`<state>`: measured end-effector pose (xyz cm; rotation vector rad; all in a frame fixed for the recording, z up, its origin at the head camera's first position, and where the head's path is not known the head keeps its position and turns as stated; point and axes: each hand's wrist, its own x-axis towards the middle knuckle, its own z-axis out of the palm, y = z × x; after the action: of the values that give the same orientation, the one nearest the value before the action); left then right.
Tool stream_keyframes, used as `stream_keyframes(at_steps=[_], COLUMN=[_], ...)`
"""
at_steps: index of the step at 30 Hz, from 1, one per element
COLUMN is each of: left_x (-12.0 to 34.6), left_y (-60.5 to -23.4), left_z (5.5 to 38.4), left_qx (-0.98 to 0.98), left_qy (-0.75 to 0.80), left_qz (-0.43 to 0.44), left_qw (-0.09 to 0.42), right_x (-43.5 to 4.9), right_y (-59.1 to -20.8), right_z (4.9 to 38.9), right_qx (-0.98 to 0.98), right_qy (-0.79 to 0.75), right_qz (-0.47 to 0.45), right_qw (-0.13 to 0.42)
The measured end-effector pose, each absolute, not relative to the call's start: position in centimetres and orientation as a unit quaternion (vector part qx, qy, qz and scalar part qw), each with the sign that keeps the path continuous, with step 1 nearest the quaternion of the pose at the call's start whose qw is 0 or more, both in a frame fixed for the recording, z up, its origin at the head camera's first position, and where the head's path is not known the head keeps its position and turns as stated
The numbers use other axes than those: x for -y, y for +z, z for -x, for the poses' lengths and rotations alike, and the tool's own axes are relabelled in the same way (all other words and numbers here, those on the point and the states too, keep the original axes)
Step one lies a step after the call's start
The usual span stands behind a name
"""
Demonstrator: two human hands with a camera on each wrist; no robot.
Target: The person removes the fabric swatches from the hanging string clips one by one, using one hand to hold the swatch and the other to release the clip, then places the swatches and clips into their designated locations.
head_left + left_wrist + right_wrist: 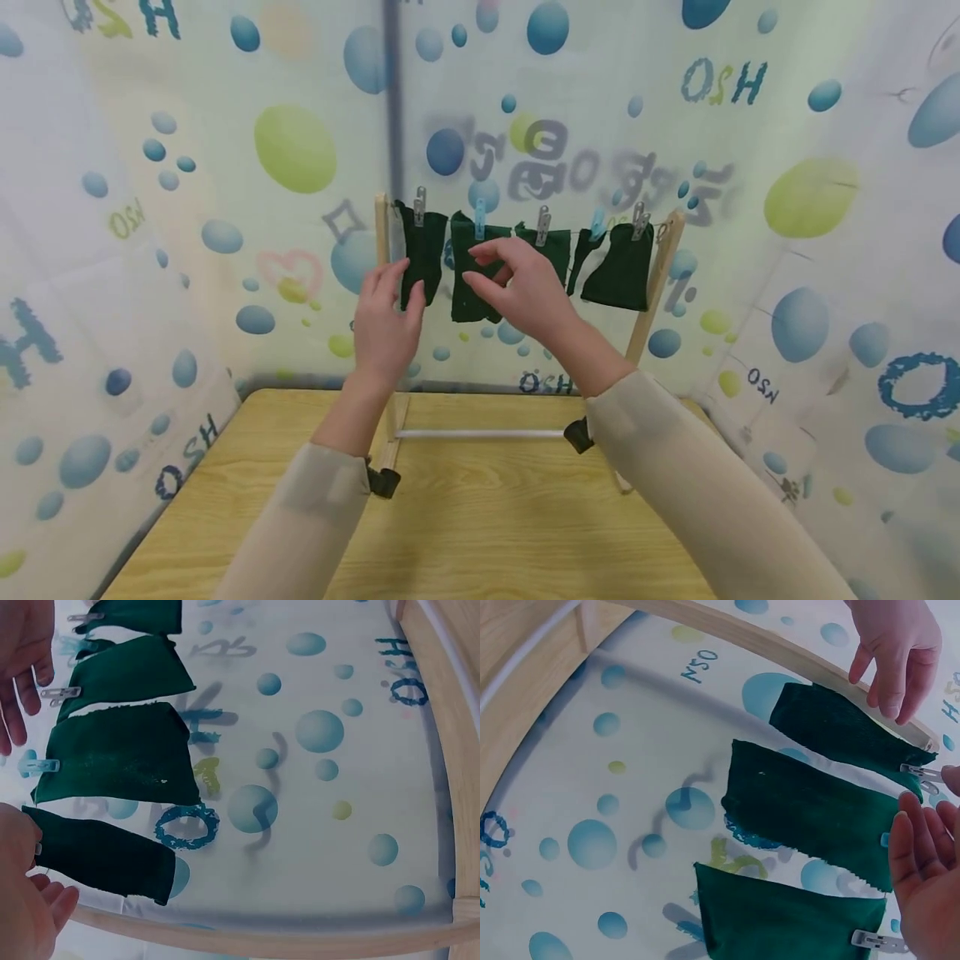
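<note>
Several dark green cloth pieces hang from a line, held by grey and light blue clothespins. My left hand (386, 321) is raised before the leftmost cloth (429, 250), its fingers loosely bent and holding nothing. A grey clothespin (420, 207) grips that cloth's top edge. My right hand (525, 287) is in front of the second cloth (463, 292), thumb and index finger apart with a gap between them. A blue clothespin (480, 219) sits on this cloth. In the right wrist view, a grey clothespin (922, 772) shows near the right hand (930, 862), partly behind its thumb.
The line runs between two wooden posts (660, 275), joined low down by a white rod (480, 433). This frame stands on a wood-grain table (480, 517). Behind hangs a patterned curtain (292, 150) with blue and green spots. More clothespins (543, 225) hold the cloths further right.
</note>
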<state>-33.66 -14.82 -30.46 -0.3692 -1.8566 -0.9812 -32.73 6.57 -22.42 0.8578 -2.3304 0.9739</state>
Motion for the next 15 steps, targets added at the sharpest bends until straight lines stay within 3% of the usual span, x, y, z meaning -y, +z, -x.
stream_keyframes(at_steps=[15], left_x=[14.1], left_y=[-29.6], left_z=[34.9], left_qx=[0.757], left_qy=[-0.439], left_qz=[0.119], left_qw=[0.468], right_x=[-2.5], right_y=[-19.7], right_z=[34.6], right_qx=[0.848], right_qy=[0.374], right_qz=[-0.296], right_qw=[0.233])
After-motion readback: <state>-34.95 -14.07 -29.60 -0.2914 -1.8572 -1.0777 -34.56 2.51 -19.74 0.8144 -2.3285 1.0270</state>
